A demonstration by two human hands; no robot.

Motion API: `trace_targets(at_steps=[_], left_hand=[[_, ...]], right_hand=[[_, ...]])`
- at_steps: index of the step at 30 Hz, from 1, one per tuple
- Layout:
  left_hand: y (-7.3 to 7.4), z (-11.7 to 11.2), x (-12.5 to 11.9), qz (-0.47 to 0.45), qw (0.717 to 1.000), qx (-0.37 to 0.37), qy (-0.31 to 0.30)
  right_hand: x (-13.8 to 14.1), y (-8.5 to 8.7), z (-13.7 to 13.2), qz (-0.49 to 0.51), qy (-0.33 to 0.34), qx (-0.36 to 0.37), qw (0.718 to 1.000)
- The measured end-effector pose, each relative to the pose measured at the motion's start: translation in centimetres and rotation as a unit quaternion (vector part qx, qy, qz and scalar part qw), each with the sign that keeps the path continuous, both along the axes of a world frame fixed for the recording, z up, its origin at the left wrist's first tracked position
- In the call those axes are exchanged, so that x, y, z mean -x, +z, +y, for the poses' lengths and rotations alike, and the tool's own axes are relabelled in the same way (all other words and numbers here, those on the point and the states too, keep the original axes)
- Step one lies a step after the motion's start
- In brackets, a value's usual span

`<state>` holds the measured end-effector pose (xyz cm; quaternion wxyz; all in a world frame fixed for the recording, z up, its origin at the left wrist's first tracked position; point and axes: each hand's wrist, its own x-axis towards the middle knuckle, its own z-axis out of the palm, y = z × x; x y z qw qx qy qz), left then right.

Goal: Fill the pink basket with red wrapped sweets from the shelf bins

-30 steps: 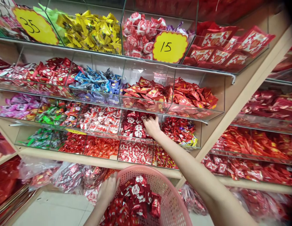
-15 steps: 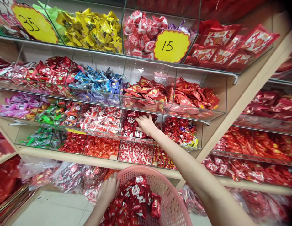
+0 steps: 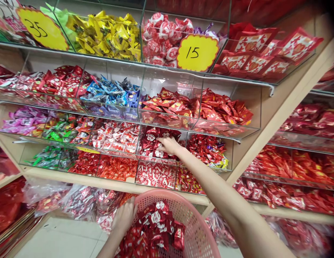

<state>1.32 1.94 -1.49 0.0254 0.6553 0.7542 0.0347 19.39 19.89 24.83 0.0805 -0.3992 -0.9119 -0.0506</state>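
Note:
My left hand [image 3: 125,214] is closed over the left rim of a pink plastic basket [image 3: 203,229] with a perforated wall. Inside the basket lies a heap of dark red wrapped candies [image 3: 156,229] with white lettering. Ahead, my right hand [image 3: 169,146] reaches into a clear bin of similar dark red wrapped candies [image 3: 150,138]. Its fingers stretch toward the left, touching the wrappers, and look apart. The thumb and the underside of that hand are hidden, and no candy shows lifted in it.
Clear dividers [image 3: 201,96] and front panels split the shelves into candy bins. A shelf panel with a front edge [image 3: 217,133] runs just above my right hand. Yellow price tags [image 3: 197,52] hang on the upper row. Bagged candies [image 3: 78,202] lie below, left of the basket.
My right hand has shifted slightly right and down among the dark red candies, and its fingers look less spread. My left hand and the basket stay as they were.

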Motion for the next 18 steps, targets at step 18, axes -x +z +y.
trace_targets(at_steps=[18], left_hand=[[0.3, -0.1, -0.1, -0.003, 1.000, 0.001, 0.003]], right_hand=[[0.0, 0.1, -1.3, -0.049, 0.014, -0.014, 0.999]])
